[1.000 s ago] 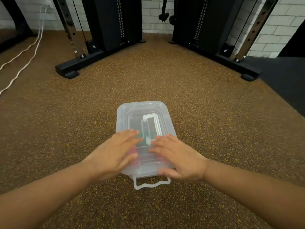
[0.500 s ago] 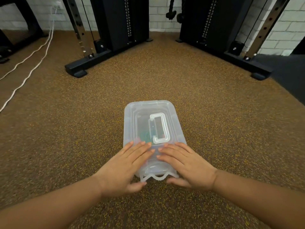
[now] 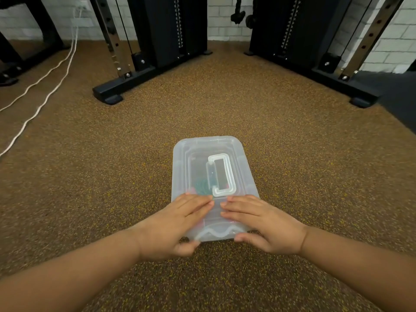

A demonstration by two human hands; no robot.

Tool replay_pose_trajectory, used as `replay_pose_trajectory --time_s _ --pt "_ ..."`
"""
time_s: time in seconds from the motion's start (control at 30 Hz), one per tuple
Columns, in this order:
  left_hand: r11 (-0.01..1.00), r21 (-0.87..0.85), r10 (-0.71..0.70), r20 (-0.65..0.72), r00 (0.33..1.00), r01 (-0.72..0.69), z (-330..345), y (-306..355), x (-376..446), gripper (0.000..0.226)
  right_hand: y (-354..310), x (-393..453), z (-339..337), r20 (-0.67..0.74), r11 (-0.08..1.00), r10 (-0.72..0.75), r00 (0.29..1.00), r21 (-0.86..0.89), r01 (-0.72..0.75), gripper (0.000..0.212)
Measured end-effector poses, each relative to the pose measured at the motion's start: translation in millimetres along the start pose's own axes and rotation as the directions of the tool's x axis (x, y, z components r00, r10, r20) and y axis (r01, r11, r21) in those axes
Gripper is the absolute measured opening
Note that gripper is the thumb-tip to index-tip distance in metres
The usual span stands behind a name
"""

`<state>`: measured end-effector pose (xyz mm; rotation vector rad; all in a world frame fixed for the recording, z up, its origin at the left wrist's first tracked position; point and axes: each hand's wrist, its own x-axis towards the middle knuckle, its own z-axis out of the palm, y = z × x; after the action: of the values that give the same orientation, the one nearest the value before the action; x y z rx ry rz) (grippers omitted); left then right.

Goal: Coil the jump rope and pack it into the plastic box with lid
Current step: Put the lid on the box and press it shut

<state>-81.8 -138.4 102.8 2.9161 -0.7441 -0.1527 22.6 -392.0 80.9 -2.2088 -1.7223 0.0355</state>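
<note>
A clear plastic box [image 3: 244, 174] with its lid on sits on the brown speckled floor in front of me. A white handle [image 3: 222, 173] lies flat on the lid. Through the lid a green and pink blur, the jump rope [image 3: 201, 185], shows faintly inside. My left hand [image 3: 177, 224] lies on the near left of the lid, thumb under the front latch [image 3: 216, 233]. My right hand [image 3: 261, 222] mirrors it on the near right, thumb at the front edge. The front latch is folded up against the box.
Black gym machine frames stand at the back left [image 3: 126, 84] and back right [image 3: 337, 77] with feet on the floor. Two white cables [image 3: 42, 91] run across the floor at the left. A dark mat [image 3: 396, 102] lies at the right.
The front latch, sticking out a second ago, is now folded up against the box. Both hands slid back to the near end of the lid, thumbs at the latch.
</note>
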Motion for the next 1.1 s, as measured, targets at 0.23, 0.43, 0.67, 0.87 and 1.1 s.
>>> replay_pose_trajectory --time_s 0.23,0.43,0.67,0.87,1.1 --pt "0.962 -0.192 -0.204 -0.034 0.978 0.194 -20.2 2.2 11.4 0.076 0.4 10.8 -17.6 -0.022 0.999 0.047 0.999 -0.019 -0.047 0.052" --pt "0.538 -0.513 -0.797 -0.050 0.603 0.669 -29.9 -15.7 65.8 0.059 17.1 50.5 -27.9 -0.093 0.576 0.788 0.609 0.460 -0.676 0.054" --pt "0.091 -0.666 -0.885 0.286 0.367 0.740 -33.8 -47.0 79.7 0.028 27.9 65.5 -24.9 0.182 0.187 0.887 0.425 0.699 -0.690 0.027" --pt "0.085 -0.668 -0.832 0.361 0.421 0.740 -33.4 -47.5 67.2 0.027 20.0 52.8 -35.7 0.227 0.251 0.838 0.496 0.647 -0.720 0.015" --pt "0.520 -0.365 -0.840 -0.054 0.540 0.772 -34.5 -29.4 72.5 0.059 22.0 60.7 -34.6 0.155 0.236 0.848 0.508 0.747 -0.622 0.009"
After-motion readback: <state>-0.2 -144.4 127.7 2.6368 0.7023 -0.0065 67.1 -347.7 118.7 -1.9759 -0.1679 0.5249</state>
